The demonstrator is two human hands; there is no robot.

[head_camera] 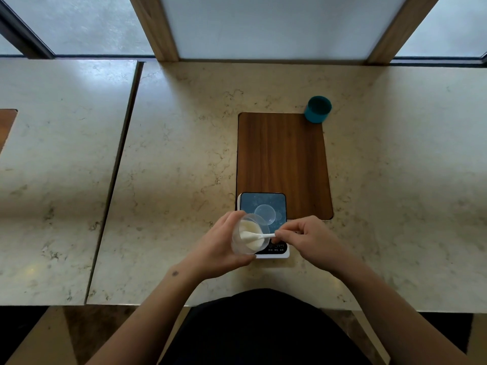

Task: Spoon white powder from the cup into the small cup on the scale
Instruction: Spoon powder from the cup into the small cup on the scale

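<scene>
A clear cup (249, 237) holding white powder (251, 237) is clasped in the left hand (220, 246), whose grip is wrapped around the cup's wall; the cup is tilted with its mouth toward 3 o'clock and is held over the 7 o'clock corner of the scale (263, 225). A white spoon (257, 235) is pinched by its handle in the grip of the right hand (311, 239), fingers closed together on it, and its bowl is sunk in the powder toward 9 o'clock. The small cup (264, 214), clear and apparently empty, is set on the dark platform of the scale, just at 1 o'clock of the held cup. The scale's display is largely hidden by the hands. The scale is placed on the marble surface (171, 167), overlapping the 7 o'clock corner of a wooden inlay (282, 154). A teal cup (317, 109) is seen at the inlay's 1 o'clock corner, well apart from the hands.
</scene>
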